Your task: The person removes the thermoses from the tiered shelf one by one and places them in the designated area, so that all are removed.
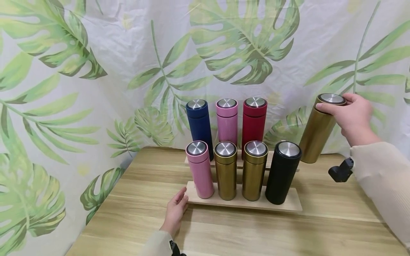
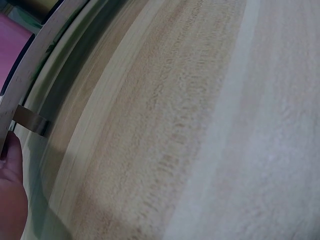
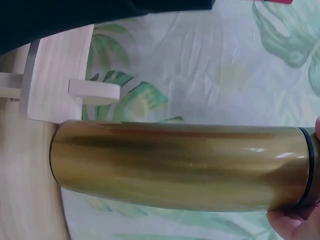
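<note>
My right hand [image 1: 357,113] grips a gold vacuum flask [image 1: 318,131] round its lid, thumb on the near side. The flask tilts, its base low beside the right end of the wooden rack's rear tier. In the right wrist view its body [image 3: 180,167] stretches across, with fingertips at the lid end. My left hand [image 1: 175,209] holds the left end of the rack's front board [image 1: 243,203]; in the left wrist view a digit [image 2: 14,150] presses the board's edge. On that board stand a pink flask [image 1: 201,174], two gold ones [image 1: 226,177] and a black flask [image 1: 282,177].
Behind, the rear tier carries a blue flask [image 1: 200,124], another pink flask [image 1: 227,122] and a red flask [image 1: 254,124]. The rack stands on a wood-grain table [image 1: 128,213]. A leaf-patterned cloth [image 1: 128,53] hangs behind it. A small peg [image 3: 95,91] projects from the rack near the held flask.
</note>
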Motion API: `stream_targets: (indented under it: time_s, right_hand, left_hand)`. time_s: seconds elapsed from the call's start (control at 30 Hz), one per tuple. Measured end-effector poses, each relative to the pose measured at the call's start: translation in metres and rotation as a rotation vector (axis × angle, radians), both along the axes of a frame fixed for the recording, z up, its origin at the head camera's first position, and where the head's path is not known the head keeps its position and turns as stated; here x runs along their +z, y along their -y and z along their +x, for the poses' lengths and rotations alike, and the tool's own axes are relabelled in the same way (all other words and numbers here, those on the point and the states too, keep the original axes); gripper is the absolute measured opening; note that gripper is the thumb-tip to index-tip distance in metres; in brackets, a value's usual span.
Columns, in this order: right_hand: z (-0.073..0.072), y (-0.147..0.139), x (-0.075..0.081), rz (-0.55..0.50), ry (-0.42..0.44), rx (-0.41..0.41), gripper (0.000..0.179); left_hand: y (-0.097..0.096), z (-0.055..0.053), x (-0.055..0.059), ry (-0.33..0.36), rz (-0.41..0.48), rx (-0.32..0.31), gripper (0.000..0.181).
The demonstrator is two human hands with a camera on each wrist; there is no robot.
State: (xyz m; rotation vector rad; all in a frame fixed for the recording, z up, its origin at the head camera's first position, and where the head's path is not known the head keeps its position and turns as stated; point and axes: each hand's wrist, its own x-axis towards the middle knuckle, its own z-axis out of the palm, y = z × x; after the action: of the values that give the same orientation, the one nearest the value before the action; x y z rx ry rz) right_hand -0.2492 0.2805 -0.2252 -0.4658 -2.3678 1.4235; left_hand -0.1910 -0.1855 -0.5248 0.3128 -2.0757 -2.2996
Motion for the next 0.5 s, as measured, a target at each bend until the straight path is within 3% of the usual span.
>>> stream_targets:
  time_s: [0.23,0.43,0.5]
  right_hand:
    - [-0.002,-0.012,-0.009,-0.054,0.028,-0.083,0.095]
    - [-0.002,-0.019,-0.020,-0.102,0.009,-0.137,0.062]
    - [-0.002,-0.021,-0.023,-0.122,0.008,-0.158,0.061]
  left_hand:
    - [0.000,0.002,-0.001,-0.007,0.004,-0.013,0.045]
    - [0.000,0.002,-0.001,-0.009,0.000,-0.009,0.045]
    - [0.000,0.002,-0.002,-0.006,0.001,-0.004,0.045]
